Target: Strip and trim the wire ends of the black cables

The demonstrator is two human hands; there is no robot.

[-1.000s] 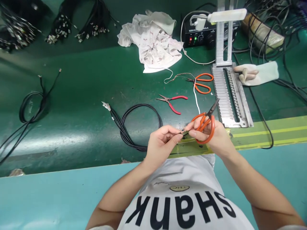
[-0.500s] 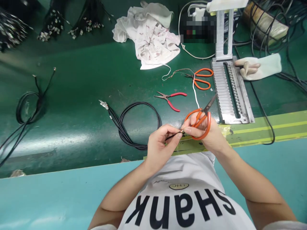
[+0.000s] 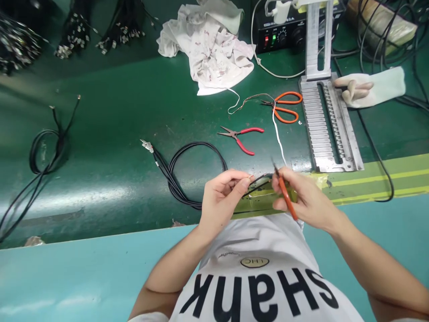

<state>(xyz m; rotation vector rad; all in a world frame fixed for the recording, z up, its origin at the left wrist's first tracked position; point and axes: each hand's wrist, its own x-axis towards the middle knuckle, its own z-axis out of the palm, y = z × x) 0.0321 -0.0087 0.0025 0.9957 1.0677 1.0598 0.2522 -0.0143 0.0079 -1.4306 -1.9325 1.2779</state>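
Note:
Near the table's front edge, my left hand [image 3: 224,192] pinches a thin black cable [image 3: 256,188] between thumb and fingers. A small, pale tip shows at those fingertips; its detail is too small to tell. My right hand [image 3: 298,192] is closed on orange-handled scissors [image 3: 285,194], whose blades point up and away from me, apart from the left hand's fingertips. Behind my left hand lies a coil of black cables [image 3: 197,145] with metal ends bunched at its left. Red-handled pliers [image 3: 239,135] rest beyond the hands, and another pair of orange-handled scissors [image 3: 286,107] lies farther back.
On the right stands a slotted metal fixture [image 3: 330,125] with a white glove [image 3: 372,87] beside it. A black control box [image 3: 281,33] and crumpled white cloth [image 3: 214,49] sit at the back. More black cables [image 3: 45,152] lie at left.
My right hand has moved right, away from the left fingertips. The scissors have turned from lying across the palm to being gripped with blades pointing up. My left hand keeps its pinch.

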